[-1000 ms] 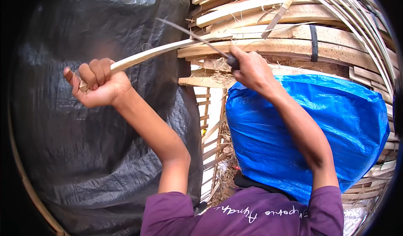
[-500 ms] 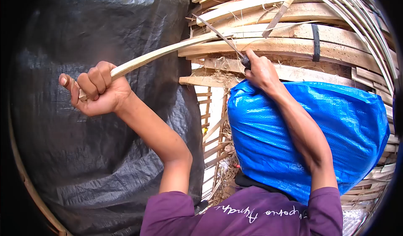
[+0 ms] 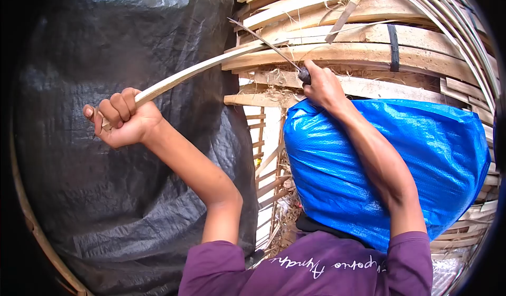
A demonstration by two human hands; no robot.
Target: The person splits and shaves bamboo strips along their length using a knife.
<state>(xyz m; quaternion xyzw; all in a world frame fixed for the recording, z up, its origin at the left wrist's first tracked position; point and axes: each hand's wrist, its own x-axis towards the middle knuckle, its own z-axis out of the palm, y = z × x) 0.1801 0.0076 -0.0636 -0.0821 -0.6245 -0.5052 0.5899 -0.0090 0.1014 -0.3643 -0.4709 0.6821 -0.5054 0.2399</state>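
My left hand (image 3: 126,118) is closed around the near end of a long pale strip (image 3: 184,75), bamboo or wood. The strip slants up to the right, its far end over the stacked slats. My right hand (image 3: 322,86) is wrapped round the dark handle of a thin knife (image 3: 266,43). Its blade points up and left and crosses the strip near the far end. Whether the edge touches the strip is hard to tell.
Black plastic sheeting (image 3: 121,190) covers the left side. A blue tarp (image 3: 369,164) lies under my right forearm. Stacked slats (image 3: 348,56) span the upper right, with another flat blade or stick (image 3: 345,19) on them. Thin curved strips (image 3: 458,38) and fibrous shavings lie nearby.
Compared with a second ago, my right hand and the knife are farther right and slightly lower, after a small shift back left. My left hand has sunk slightly with the strip.
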